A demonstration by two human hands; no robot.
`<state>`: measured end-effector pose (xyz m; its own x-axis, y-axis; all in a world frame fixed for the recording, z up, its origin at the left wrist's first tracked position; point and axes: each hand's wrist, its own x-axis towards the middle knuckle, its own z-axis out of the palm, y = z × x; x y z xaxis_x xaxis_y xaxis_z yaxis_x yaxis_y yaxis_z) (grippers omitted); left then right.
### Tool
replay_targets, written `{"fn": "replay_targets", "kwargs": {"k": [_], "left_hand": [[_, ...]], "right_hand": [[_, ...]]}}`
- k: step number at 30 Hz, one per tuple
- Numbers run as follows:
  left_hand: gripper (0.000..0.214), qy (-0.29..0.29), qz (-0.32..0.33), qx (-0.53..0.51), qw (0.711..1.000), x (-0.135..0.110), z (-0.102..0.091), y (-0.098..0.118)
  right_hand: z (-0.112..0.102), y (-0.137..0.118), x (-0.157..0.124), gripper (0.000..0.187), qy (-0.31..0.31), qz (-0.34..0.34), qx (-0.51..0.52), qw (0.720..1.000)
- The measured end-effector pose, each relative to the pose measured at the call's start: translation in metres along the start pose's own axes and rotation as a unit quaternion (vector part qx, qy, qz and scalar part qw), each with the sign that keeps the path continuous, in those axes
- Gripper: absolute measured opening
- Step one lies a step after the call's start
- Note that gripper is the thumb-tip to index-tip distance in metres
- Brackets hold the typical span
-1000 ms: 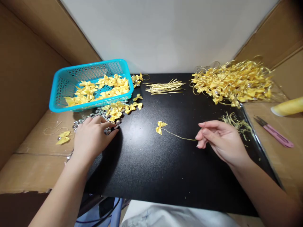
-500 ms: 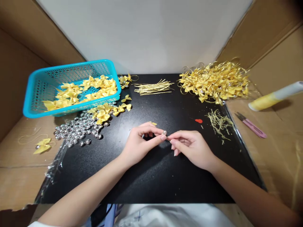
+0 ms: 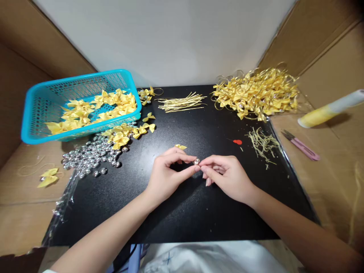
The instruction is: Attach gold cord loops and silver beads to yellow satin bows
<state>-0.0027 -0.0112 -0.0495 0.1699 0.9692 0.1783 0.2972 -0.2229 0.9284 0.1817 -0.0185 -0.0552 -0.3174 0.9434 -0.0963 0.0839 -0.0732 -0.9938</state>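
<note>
Head camera: the left hand (image 3: 167, 172) has left the pile of silver beads (image 3: 91, 157) and come to the middle of the black bench (image 3: 170, 216). It now pinches one silver bead (image 3: 196, 162). The right hand (image 3: 227, 176) has come over too, fingertips pinched tight against that bead. The yellow bow (image 3: 181, 146) lies just behind the left hand.

No readable text, label, brand, number or sign appears anywhere, whether on the blue basket (image 3: 76, 77), the pink clippers (image 3: 303, 146) or the cardboard walls (image 3: 42, 34).
</note>
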Motion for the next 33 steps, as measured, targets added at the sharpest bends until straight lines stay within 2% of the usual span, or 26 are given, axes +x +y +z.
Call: {"fn": "replay_targets", "kwargs": {"k": [13, 20, 24, 29, 33], "left_hand": [[0.012, 0.035, -0.008, -0.002, 0.999, -0.001, 0.000, -0.004], [0.012, -0.001, -0.001, 0.002, 1.000, 0.000, 0.000, -0.005], [0.012, -0.032, 0.011, 0.004, 0.999, 0.000, 0.000, -0.004], [0.011, -0.009, 0.031, -0.006, 0.999, -0.001, 0.001, -0.006], [0.009, 0.006, 0.081, 0.017, 0.997, -0.001, 0.000, -0.007]], "right_hand": [[-0.003, 0.003, 0.002, 0.014, 0.002, 0.003, -0.024, 1.000], [-0.001, 0.006, 0.003, 0.013, -0.007, 0.006, -0.021, 1.000], [0.000, 0.009, 0.003, 0.013, -0.010, 0.006, -0.002, 1.000], [0.000, 0.012, 0.002, 0.014, -0.017, 0.018, 0.007, 1.000], [0.001, 0.013, 0.002, 0.015, -0.025, 0.020, 0.021, 0.999]]}}
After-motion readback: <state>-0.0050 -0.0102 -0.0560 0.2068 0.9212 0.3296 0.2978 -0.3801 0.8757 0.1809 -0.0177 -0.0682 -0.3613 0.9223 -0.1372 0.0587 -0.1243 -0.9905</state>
